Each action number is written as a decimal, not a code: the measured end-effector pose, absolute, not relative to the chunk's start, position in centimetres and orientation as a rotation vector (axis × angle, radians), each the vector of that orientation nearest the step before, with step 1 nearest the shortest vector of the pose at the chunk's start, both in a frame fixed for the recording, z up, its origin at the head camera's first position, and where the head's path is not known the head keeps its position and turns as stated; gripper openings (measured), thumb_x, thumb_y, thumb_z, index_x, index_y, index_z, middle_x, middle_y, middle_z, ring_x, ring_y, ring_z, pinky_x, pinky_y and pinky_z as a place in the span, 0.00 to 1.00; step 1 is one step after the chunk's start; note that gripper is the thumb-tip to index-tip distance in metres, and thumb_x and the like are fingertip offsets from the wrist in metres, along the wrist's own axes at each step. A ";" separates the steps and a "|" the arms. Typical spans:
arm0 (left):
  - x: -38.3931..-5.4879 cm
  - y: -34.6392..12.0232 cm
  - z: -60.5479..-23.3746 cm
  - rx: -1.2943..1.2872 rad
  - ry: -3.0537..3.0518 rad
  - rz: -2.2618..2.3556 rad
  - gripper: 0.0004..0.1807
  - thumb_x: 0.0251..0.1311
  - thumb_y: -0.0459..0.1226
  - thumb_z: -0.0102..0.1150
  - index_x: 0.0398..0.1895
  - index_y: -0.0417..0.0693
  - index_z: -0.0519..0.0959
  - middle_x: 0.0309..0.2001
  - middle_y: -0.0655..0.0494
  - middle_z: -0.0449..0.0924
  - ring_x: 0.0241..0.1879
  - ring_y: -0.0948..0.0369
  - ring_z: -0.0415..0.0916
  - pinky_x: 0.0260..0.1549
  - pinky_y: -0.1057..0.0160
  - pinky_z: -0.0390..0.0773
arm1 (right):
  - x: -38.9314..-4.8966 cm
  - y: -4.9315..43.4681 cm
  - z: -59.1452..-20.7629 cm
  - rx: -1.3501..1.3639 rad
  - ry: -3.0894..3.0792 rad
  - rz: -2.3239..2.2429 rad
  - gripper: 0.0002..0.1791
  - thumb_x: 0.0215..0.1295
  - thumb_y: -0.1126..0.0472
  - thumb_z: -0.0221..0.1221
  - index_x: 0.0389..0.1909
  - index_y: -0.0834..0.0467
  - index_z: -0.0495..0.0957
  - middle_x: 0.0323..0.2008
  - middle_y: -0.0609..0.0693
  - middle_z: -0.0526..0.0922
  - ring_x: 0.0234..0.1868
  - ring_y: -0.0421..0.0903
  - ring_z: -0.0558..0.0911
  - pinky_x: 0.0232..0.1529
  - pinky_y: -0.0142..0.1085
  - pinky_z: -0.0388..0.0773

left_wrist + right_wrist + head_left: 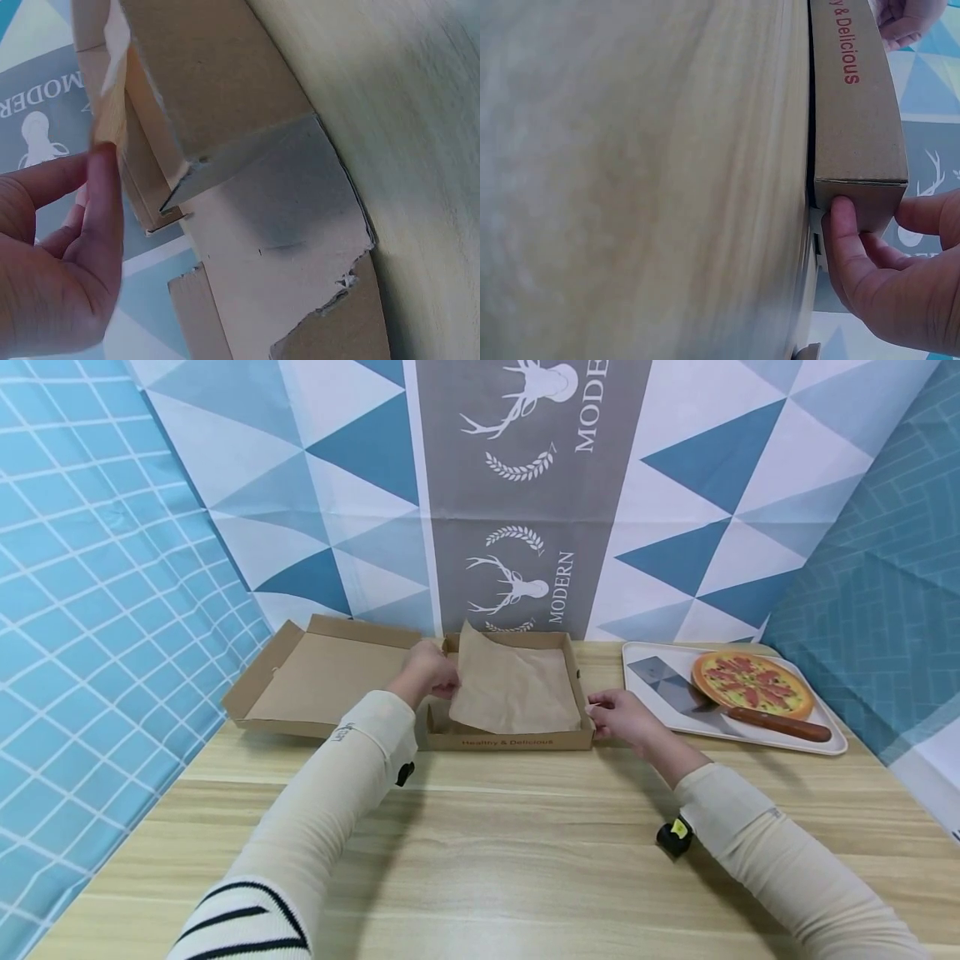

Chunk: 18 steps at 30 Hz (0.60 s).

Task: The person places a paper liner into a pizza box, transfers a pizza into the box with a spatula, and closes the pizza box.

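An open cardboard pizza box (510,742) stands at the back middle of the table, its lid (330,681) folded out flat to the left. Inside lies a sheet of brown paper (517,689), its far left corner sticking up above the rim. My left hand (429,670) pinches the paper's left edge between thumb and finger; the left wrist view shows the pinched paper (112,112) by the box wall. With my right hand (900,292) I grip the box's right side, fingertips on the outer wall and thumb at its upper edge.
To the right lies a white tray (637,652) with a pizza (752,683) on a server with a wooden handle (780,724). A patterned backdrop (517,493) rises behind the box. Blue sheets flank the wooden table (487,843).
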<state>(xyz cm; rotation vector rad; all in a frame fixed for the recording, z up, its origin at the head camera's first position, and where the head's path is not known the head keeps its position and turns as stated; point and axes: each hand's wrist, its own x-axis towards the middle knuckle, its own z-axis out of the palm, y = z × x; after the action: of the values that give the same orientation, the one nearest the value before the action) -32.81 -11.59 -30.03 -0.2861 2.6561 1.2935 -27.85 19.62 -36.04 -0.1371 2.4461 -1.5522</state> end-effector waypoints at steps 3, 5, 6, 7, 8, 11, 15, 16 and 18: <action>-32.9 -11.7 -30.1 -0.281 2.744 1.100 0.13 0.54 0.25 0.66 0.17 0.43 0.75 0.14 0.55 0.75 0.14 0.63 0.76 0.22 0.65 0.83 | -27.9 19.6 -36.1 -0.144 2.448 -1.548 0.26 0.80 0.67 0.46 0.70 0.81 0.59 0.59 0.72 0.73 0.39 0.40 0.79 0.42 0.32 0.84; -33.0 -11.6 -30.1 -0.267 2.798 0.949 0.14 0.53 0.27 0.66 0.15 0.46 0.75 0.13 0.57 0.73 0.14 0.64 0.73 0.19 0.67 0.78 | -27.9 19.6 -36.1 -0.143 2.443 -1.554 0.26 0.80 0.67 0.46 0.69 0.81 0.59 0.59 0.72 0.73 0.39 0.39 0.78 0.41 0.31 0.84; -33.1 -11.6 -30.1 -0.261 2.820 0.890 0.14 0.52 0.28 0.67 0.14 0.47 0.75 0.13 0.58 0.73 0.14 0.64 0.72 0.18 0.68 0.75 | -27.8 19.6 -36.1 -0.145 2.443 -1.554 0.26 0.80 0.67 0.46 0.69 0.81 0.59 0.59 0.72 0.73 0.39 0.39 0.78 0.41 0.31 0.84; -33.2 -11.5 -30.1 -0.255 2.840 0.839 0.14 0.52 0.28 0.67 0.14 0.47 0.74 0.14 0.58 0.72 0.14 0.64 0.71 0.17 0.68 0.72 | -27.8 19.6 -36.1 -0.145 2.441 -1.555 0.26 0.80 0.67 0.46 0.69 0.82 0.59 0.59 0.72 0.73 0.39 0.39 0.78 0.41 0.31 0.84; -33.2 -11.5 -30.1 -0.252 2.860 0.795 0.15 0.51 0.28 0.67 0.14 0.48 0.73 0.14 0.58 0.72 0.15 0.63 0.70 0.16 0.68 0.70 | -27.8 19.6 -36.1 -0.144 2.439 -1.556 0.26 0.80 0.67 0.46 0.69 0.81 0.59 0.59 0.72 0.73 0.39 0.39 0.78 0.41 0.31 0.84; -33.3 -11.4 -30.2 -0.256 2.893 0.737 0.14 0.49 0.28 0.66 0.15 0.47 0.73 0.17 0.57 0.72 0.16 0.63 0.69 0.15 0.68 0.68 | -27.8 19.6 -36.1 -0.141 2.435 -1.555 0.26 0.80 0.67 0.46 0.69 0.81 0.59 0.60 0.73 0.72 0.41 0.42 0.79 0.42 0.31 0.84; -33.3 -11.4 -30.3 -0.280 2.865 0.791 0.09 0.51 0.27 0.67 0.20 0.44 0.76 0.18 0.55 0.75 0.16 0.64 0.71 0.16 0.69 0.71 | -27.8 19.6 -36.0 -0.139 2.434 -1.543 0.27 0.80 0.66 0.46 0.70 0.81 0.58 0.64 0.75 0.70 0.47 0.46 0.80 0.45 0.33 0.85; -33.2 -11.4 -30.3 -0.288 2.845 0.818 0.07 0.52 0.27 0.68 0.23 0.42 0.78 0.18 0.55 0.76 0.15 0.64 0.72 0.17 0.69 0.72 | -27.8 19.6 -36.0 -0.140 2.434 -1.540 0.27 0.80 0.66 0.45 0.70 0.81 0.58 0.64 0.75 0.69 0.48 0.47 0.80 0.45 0.33 0.85; -33.2 -11.4 -30.3 -0.295 2.808 0.859 0.05 0.54 0.28 0.70 0.31 0.38 0.81 0.18 0.54 0.77 0.15 0.64 0.74 0.18 0.69 0.75 | -27.8 19.6 -35.9 -0.142 2.437 -1.533 0.27 0.80 0.66 0.45 0.70 0.81 0.58 0.64 0.75 0.70 0.47 0.46 0.81 0.45 0.33 0.85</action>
<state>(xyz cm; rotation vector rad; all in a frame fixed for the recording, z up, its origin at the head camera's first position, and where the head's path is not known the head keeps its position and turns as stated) -33.20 -11.38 -30.31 -0.2950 2.8084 0.8587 -27.77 19.62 -35.91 -0.1424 2.4367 -1.5329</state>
